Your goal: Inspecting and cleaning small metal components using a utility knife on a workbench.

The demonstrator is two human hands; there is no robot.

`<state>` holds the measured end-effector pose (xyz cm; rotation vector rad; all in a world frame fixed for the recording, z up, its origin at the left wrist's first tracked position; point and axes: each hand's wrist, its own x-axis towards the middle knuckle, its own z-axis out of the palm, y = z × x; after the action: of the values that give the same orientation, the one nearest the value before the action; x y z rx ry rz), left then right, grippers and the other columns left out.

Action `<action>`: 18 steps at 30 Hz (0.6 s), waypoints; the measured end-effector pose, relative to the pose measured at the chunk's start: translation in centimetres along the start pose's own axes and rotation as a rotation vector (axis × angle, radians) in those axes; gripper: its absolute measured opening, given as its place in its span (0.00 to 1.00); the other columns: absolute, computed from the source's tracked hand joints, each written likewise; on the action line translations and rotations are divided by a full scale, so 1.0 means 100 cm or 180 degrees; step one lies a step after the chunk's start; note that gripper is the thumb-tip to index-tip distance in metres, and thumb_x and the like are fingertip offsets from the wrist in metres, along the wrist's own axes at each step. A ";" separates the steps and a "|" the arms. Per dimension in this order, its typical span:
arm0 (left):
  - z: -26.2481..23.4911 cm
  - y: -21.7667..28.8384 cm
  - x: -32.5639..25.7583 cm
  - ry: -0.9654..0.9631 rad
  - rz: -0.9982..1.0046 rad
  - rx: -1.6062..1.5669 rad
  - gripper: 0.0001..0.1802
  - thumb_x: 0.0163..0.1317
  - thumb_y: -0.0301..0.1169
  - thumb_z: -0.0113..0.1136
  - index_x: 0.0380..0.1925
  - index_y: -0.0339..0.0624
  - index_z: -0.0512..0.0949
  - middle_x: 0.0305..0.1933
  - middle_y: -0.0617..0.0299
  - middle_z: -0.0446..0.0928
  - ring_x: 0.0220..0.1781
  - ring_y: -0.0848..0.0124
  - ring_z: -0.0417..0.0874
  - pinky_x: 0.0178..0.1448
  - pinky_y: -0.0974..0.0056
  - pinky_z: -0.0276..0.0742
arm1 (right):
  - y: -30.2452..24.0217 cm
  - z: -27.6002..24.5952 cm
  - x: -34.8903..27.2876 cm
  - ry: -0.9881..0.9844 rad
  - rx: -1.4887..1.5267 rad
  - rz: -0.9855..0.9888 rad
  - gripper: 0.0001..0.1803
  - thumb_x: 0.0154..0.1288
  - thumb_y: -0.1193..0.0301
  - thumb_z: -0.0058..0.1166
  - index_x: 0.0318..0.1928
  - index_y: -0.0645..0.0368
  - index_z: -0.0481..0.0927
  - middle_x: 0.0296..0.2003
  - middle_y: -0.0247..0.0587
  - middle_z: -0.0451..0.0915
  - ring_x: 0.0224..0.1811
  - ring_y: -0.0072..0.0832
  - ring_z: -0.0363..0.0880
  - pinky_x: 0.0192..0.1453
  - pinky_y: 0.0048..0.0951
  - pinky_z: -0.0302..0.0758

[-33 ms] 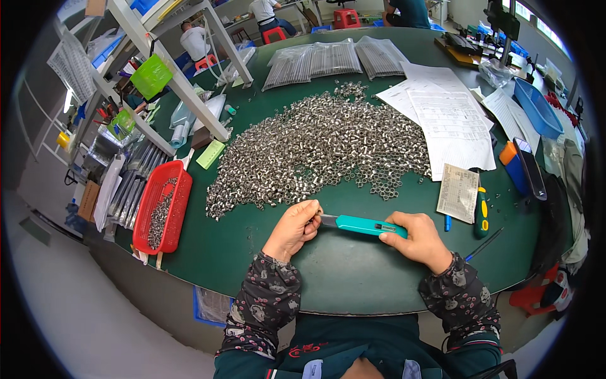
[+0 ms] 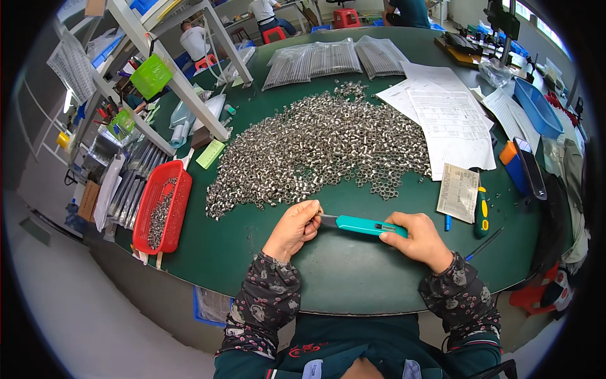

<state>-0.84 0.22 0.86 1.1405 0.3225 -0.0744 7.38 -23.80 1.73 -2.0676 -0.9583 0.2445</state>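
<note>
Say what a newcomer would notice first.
Probably the heap of small metal rings across the middle of the green table. Nearer the person, the right hand holds a teal utility knife, its tip at the left hand. A red basket of similar pieces stands at the left.

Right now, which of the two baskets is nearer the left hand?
The red basket, at the table's left, holding small metal parts; the blue basket sits across at far right, well away from the left hand.

I see: teal cutter [image 2: 360,224], silvery metal rings [image 2: 315,142], green tabletop [image 2: 360,284], red basket [image 2: 180,211], blue tray [image 2: 535,104], yellow-and-green tool handle [image 2: 481,213], black sleeves [image 2: 262,300] with pinkish, greyish print.
</note>
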 end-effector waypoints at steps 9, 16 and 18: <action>-0.001 0.004 -0.005 -0.0468 -0.0529 -0.0046 0.17 0.63 0.36 0.44 0.16 0.40 0.64 0.12 0.69 0.58 0.10 0.84 0.52 0.12 0.78 0.45 | -0.003 -0.012 0.002 -0.0254 -0.0018 0.0105 0.16 0.48 0.56 0.56 0.31 0.56 0.78 0.21 0.43 0.76 0.26 0.42 0.74 0.29 0.36 0.69; 0.001 0.006 -0.007 -0.0523 -0.0730 0.0204 0.17 0.62 0.35 0.45 0.15 0.41 0.63 0.13 0.70 0.58 0.10 0.84 0.52 0.12 0.78 0.45 | -0.011 -0.022 0.001 0.0111 -0.0622 -0.0469 0.15 0.47 0.58 0.56 0.30 0.57 0.78 0.23 0.41 0.74 0.26 0.40 0.73 0.28 0.37 0.67; 0.002 0.006 -0.007 -0.0539 -0.0803 0.0296 0.17 0.62 0.35 0.45 0.15 0.41 0.63 0.13 0.70 0.57 0.10 0.84 0.52 0.13 0.78 0.45 | -0.015 -0.025 0.002 0.0148 -0.0756 -0.0540 0.15 0.47 0.59 0.57 0.30 0.57 0.78 0.22 0.40 0.73 0.26 0.40 0.72 0.27 0.37 0.66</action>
<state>-1.35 0.25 1.63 1.1723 0.3130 -0.4097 7.85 -24.64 4.50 -2.1781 -1.1738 -0.0073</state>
